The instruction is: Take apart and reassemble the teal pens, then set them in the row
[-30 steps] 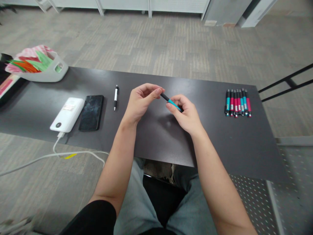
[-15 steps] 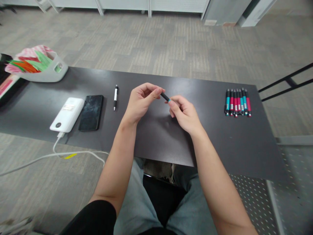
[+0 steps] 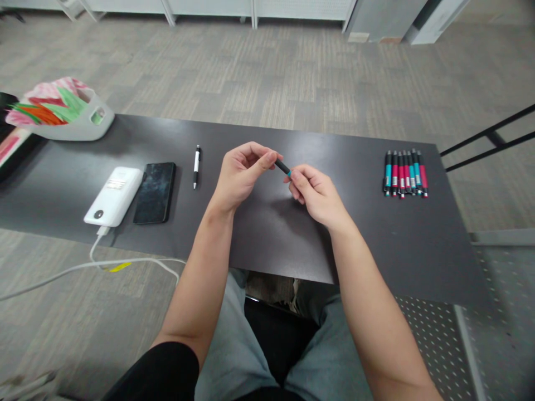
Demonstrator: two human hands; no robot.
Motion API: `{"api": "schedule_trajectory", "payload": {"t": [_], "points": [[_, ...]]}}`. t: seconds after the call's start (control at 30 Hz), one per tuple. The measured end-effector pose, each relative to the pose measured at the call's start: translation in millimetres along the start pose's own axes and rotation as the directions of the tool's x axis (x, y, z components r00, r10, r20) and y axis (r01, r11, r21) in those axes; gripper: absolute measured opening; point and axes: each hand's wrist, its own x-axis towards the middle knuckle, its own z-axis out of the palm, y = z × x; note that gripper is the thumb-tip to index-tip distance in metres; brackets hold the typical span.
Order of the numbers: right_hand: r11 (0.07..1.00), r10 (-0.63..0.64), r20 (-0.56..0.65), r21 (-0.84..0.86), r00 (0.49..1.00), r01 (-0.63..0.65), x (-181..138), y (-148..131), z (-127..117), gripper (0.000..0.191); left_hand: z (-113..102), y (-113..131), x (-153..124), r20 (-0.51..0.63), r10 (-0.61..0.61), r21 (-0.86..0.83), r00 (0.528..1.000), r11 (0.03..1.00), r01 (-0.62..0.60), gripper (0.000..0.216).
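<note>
Between my two hands, over the middle of the dark table (image 3: 284, 250), is a pen (image 3: 282, 166) with a black grip and a bit of teal. My left hand (image 3: 246, 172) pinches its upper-left end between thumb and fingertips. Thumb and fingers of my right hand (image 3: 315, 192) close around the teal end, which they mostly hide. A white and black pen (image 3: 196, 167) lies alone to the left of my left hand. Over on the right, several teal and magenta pens (image 3: 405, 174) lie side by side in a row.
A black phone (image 3: 154, 192) and a white power bank (image 3: 113, 196) with a white cable (image 3: 94, 248) lie on the left. Behind them stands a white basket (image 3: 94, 120) with colourful contents. Black metal bars (image 3: 493, 136) are beyond the table's right end.
My right hand has shifted very slightly right and down, so a little more of the pen shows. My left hand keeps its pinch.
</note>
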Motion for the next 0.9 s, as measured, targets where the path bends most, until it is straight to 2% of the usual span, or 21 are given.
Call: {"api": "schedule_trajectory", "payload": {"t": [0.1,0.23,0.37,0.5,0.63,0.77,0.9], "points": [[0.998,0.030,0.012,0.051,0.999,-0.031,-0.1,-3.8,1.7,0.056,-0.1,-0.6,-1.3,0.022,0.046,-0.004,0.999,0.999,-0.046,0.049],[0.996,0.017,0.022,0.082,1.000,-0.019,0.9,-4.8,3.4,0.055,-1.1,0.2,-1.9,0.015,0.025,0.022,1.000,0.999,-0.025,0.052],[0.998,0.017,-0.021,0.068,1.000,-0.015,3.0,-5.1,2.4,0.056,-0.2,0.6,-1.1,0.044,0.087,-0.036,0.995,0.996,-0.086,0.048],[0.995,-0.017,-0.154,0.095,0.988,0.031,5.0,-5.2,-2.3,0.048,0.7,-2.3,0.5,0.001,0.128,-0.041,0.992,0.991,-0.128,0.044],[0.987,-0.056,-0.370,0.121,0.927,0.108,8.0,-3.1,-7.0,0.054,-3.2,-8.5,1.7,-0.067,0.112,0.062,0.991,0.992,-0.108,0.044],[0.990,-0.049,-0.496,0.091,0.867,0.108,12.1,0.1,-10.3,0.063,-7.3,-13.4,-0.4,0.029,0.056,0.101,0.998,0.993,-0.059,0.044],[0.987,-0.083,-0.580,0.066,0.810,0.148,13.0,2.1,-10.8,0.066,-4.6,-11.8,-4.4,0.224,0.003,0.134,0.975,0.990,-0.034,0.045]]}}
